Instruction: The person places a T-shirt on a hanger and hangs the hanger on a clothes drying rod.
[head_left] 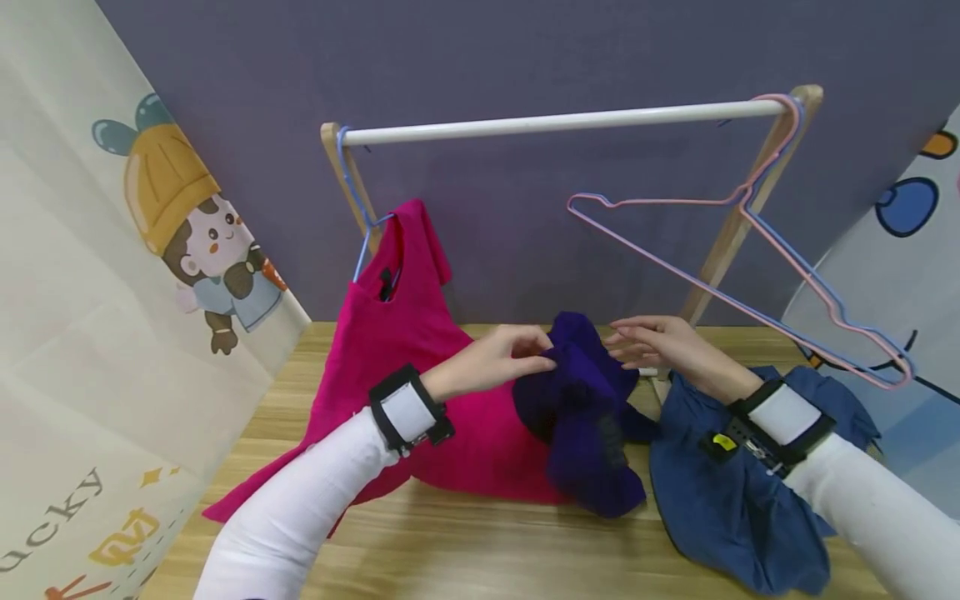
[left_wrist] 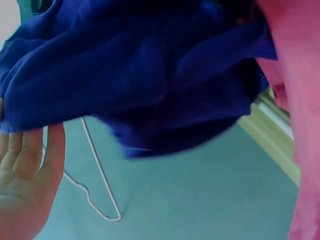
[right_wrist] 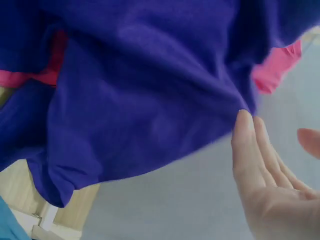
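Below the white rail (head_left: 562, 123), a purple garment (head_left: 588, 425) pinched in the left hand (head_left: 498, 360), beside the straight-fingered right hand (head_left: 671, 346).

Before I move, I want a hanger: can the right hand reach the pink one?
Likely yes: the right hand grips nothing, and nothing visible blocks the pink hanger above it.

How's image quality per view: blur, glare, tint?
Head: fairly crisp, soft glare along the white rail; left wrist: wall tinted teal, purple cloth bluish and soft, lower edge smeared; right wrist: wall greyer, purple cloth slightly blurred.
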